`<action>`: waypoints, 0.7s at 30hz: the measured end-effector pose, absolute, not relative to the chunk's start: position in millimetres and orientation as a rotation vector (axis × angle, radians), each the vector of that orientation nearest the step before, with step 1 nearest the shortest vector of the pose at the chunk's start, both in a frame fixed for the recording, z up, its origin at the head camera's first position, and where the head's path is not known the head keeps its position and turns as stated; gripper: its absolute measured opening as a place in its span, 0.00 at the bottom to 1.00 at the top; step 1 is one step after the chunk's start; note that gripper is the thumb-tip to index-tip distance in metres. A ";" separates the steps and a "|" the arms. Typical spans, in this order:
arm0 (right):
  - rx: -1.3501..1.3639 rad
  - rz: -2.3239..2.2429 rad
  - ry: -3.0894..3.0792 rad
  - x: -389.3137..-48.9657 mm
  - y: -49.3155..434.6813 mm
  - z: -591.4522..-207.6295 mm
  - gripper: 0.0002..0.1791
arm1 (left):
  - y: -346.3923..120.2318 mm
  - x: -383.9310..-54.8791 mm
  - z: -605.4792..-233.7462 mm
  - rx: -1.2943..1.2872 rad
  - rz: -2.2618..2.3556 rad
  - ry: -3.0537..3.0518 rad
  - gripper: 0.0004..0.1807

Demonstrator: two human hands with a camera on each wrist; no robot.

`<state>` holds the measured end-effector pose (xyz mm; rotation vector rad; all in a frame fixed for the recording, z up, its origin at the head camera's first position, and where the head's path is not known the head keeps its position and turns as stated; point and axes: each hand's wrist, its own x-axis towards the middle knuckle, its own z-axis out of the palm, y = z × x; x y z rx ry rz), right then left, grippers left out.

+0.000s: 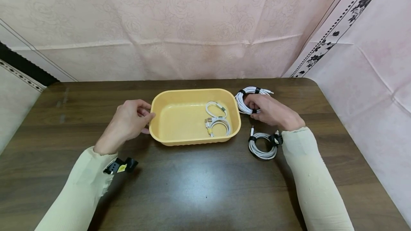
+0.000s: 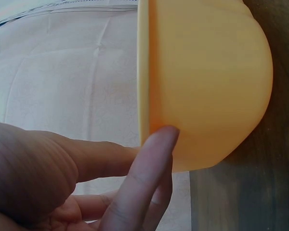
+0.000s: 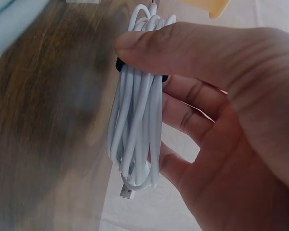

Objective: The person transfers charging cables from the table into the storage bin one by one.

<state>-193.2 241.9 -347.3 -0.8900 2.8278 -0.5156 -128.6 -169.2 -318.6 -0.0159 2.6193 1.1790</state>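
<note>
A yellow plastic tray (image 1: 176,117) sits on the table. My left hand (image 1: 129,119) pinches its left rim, and in the left wrist view a finger (image 2: 151,161) lies against the outer wall. Inside the tray, towards its right end, rests a white USB cable (image 1: 226,123), loosely coiled. Just right of the tray my right hand (image 1: 272,110) holds a thicker coiled white cable (image 1: 240,103) bound with black straps. The right wrist view shows the thumb across this coil (image 3: 135,110), a metal USB plug (image 3: 127,193) hanging at its lower end.
Another white cable coil (image 1: 263,154), tied with black straps, lies on the brown wooden table (image 1: 192,181) below my right hand. A pale floral cloth (image 1: 179,27) hangs behind the table's far edge. A black device (image 1: 120,167) is strapped to the left wrist.
</note>
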 end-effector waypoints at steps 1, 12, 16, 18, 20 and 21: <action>-0.891 -0.516 2.830 -193.2 242.1 -347.4 0.15 | -169.1 -128.5 -318.6 -0.013 1.181 2.618 0.19; -0.890 -0.532 2.835 -192.9 242.8 -346.7 0.15 | -168.5 -128.7 -318.8 -0.013 1.196 2.610 0.19; -0.885 -0.527 2.843 -192.9 243.2 -346.0 0.15 | -168.2 -129.4 -318.1 -0.031 1.198 2.603 0.19; -0.880 -0.520 2.852 -192.9 243.2 -345.8 0.15 | -168.0 -129.5 -318.0 -0.036 1.199 2.601 0.19; -0.879 -0.515 2.860 -193.0 243.1 -345.3 0.15 | -167.8 -129.5 -318.1 -0.039 1.200 2.599 0.19; -0.883 -0.515 2.863 -192.9 243.3 -345.1 0.15 | -167.8 -129.5 -318.1 -0.040 1.201 2.598 0.19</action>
